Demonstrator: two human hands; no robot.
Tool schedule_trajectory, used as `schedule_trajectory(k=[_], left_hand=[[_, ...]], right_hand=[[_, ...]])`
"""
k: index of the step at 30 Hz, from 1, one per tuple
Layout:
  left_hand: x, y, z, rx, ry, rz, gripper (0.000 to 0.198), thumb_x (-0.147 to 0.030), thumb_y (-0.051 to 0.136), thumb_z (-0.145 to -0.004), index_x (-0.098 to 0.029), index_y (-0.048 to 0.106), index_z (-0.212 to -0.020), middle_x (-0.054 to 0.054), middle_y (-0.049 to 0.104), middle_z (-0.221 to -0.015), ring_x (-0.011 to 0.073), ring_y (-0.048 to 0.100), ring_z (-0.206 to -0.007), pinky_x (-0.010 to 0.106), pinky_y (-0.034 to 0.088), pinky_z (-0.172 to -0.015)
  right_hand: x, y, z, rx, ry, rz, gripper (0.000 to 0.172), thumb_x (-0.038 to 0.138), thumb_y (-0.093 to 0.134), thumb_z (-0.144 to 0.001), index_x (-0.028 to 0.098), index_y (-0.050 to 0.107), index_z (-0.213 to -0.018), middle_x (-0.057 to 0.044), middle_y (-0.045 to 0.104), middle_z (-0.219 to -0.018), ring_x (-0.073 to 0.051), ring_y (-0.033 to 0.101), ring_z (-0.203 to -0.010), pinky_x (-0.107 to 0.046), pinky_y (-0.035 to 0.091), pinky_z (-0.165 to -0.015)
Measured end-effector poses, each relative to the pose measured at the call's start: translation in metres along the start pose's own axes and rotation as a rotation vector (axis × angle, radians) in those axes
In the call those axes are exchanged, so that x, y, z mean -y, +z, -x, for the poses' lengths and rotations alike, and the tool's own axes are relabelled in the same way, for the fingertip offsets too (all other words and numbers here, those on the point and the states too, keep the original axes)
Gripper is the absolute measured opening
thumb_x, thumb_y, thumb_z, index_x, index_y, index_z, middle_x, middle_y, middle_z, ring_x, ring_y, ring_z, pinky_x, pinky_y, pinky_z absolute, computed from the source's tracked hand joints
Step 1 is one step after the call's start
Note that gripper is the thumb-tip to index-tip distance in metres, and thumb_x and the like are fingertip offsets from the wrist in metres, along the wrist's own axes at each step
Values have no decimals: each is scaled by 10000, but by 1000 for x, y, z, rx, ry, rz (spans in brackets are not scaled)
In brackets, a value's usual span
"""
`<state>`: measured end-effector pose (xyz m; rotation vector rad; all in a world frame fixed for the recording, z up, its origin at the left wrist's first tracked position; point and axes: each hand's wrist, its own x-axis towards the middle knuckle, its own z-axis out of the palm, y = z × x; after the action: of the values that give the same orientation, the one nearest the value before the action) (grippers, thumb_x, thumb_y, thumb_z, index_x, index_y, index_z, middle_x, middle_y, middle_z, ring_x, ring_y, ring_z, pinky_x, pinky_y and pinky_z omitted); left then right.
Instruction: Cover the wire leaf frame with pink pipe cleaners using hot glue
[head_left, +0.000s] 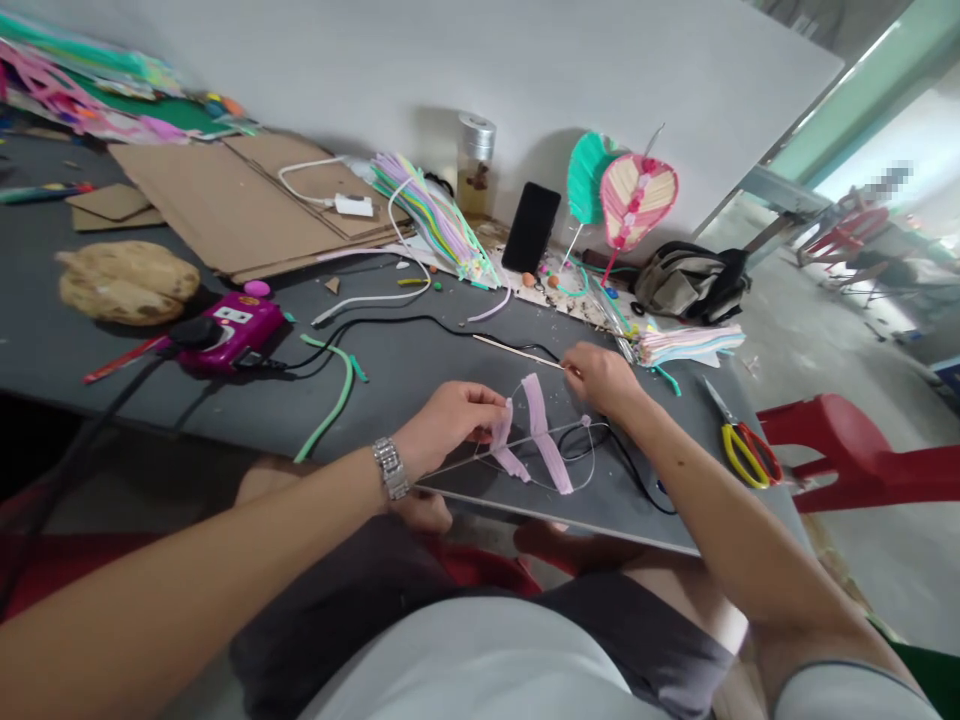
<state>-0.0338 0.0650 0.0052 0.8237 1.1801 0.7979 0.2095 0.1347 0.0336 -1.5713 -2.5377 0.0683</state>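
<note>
Pale shirt [465,660] and dark shorts [337,620] come closest, below the front edge of a grey counter [420,370]. Both bare arms reach over that edge, with a metal watch [390,468] on the left wrist.

The left hand [450,425] pinches a bent purple strip [507,446] between thumb and fingers, the gap between them nearly closed. That strip lies across one side of a thin wire loop [594,462], near the counter's front edge and between the two hands; a second purple strip [551,445] crosses the loop's middle, and a straight rod runs beneath both. The right hand [600,378] has its fingers curled in at the end of a slim pale stick [517,348]; whether they grip it, I cannot tell. A black cable [637,470] coils under and beside the loop.

Scissors [742,450] with yellow and red handles lie to the right, near a red chair [840,450]. Farther back are a small backpack [694,282], a pink-and-cream fan [637,205] overlapping a green one, a black phone [531,228], a lidded jar [477,175] and a pastel bundle [442,225]. On the left sit flat cardboard [195,195], a brown lump [131,283] and a purple power block [225,345].
</note>
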Motion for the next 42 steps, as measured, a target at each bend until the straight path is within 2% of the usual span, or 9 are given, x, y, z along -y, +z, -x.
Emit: schedule_trajectory(k=[4, 8, 10, 14, 18, 22, 26, 32, 42], left_hand=[[1, -3, -1, 7, -14, 1, 111, -172, 782, -644, -124, 724, -724, 15, 688, -673, 112, 621, -619, 239, 527, -613], [0, -3, -4, 21, -9, -29, 60, -149, 766, -675, -136, 717, -707, 11, 680, -660, 111, 610, -598, 245, 526, -604], [-2, -2, -6, 21, 18, -108, 22, -151, 746, -707, -145, 725, -710, 9, 678, -635, 114, 595, -567, 251, 511, -588], [-4, 2, -11, 4, 194, -482, 58, -166, 730, -754, -170, 761, -705, 30, 728, -657, 150, 620, -589, 276, 467, -611], [0, 4, -12, -81, 364, -789, 61, -164, 751, -774, -194, 782, -732, 59, 770, -760, 208, 674, -721, 317, 450, -708], [11, 4, -4, -206, 464, -962, 36, -204, 732, -836, -196, 766, -825, 75, 729, -819, 229, 649, -774, 332, 448, -746], [24, 1, 7, -274, 540, -1071, 94, -257, 689, -907, -180, 735, -936, 90, 678, -932, 238, 633, -865, 336, 466, -791], [42, -9, 13, -297, 774, -1097, 237, -249, 508, -1025, -187, 718, -935, 82, 661, -914, 223, 621, -899, 341, 477, -819], [52, -9, 9, -209, 979, -1221, 176, -183, 573, -1012, -168, 732, -938, 65, 651, -888, 213, 550, -825, 338, 454, -728]], right_hand=[[5, 24, -48, 62, -17, -14, 189, 15, 653, -779, 182, 675, -693, -32, 685, -781, -151, 649, -735, -263, 419, -677], [-8, 26, -55, 86, 14, -40, 226, -15, 689, -714, 196, 621, -678, -45, 699, -743, -211, 674, -767, -303, 467, -723], [-12, 18, -47, -2, 56, -148, 158, 45, 667, -774, 199, 631, -764, -37, 700, -741, -195, 659, -730, -303, 477, -707], [3, 5, -17, -305, 236, -920, 102, 263, 678, -857, 201, 648, -933, -11, 725, -773, -126, 605, -562, -256, 484, -541], [38, 13, 6, -178, 324, -1410, 246, 367, 802, -761, 168, 709, -872, -33, 748, -782, -117, 646, -584, -235, 530, -512], [62, 36, 5, -172, 334, -1400, 277, 409, 838, -730, 190, 673, -772, 47, 628, -576, -97, 586, -508, -199, 496, -448], [68, 53, -3, -170, 365, -1320, 363, 505, 789, -784, 206, 584, -767, 55, 624, -568, -86, 561, -426, -187, 447, -381], [69, 62, -2, -150, 362, -1228, 400, 562, 718, -841, 217, 529, -774, 8, 687, -649, -112, 650, -502, -189, 477, -426], [68, 68, -2, -154, 322, -1082, 314, 479, 675, -871, 231, 529, -748, 47, 589, -570, -96, 515, -454, -232, 411, -468]])
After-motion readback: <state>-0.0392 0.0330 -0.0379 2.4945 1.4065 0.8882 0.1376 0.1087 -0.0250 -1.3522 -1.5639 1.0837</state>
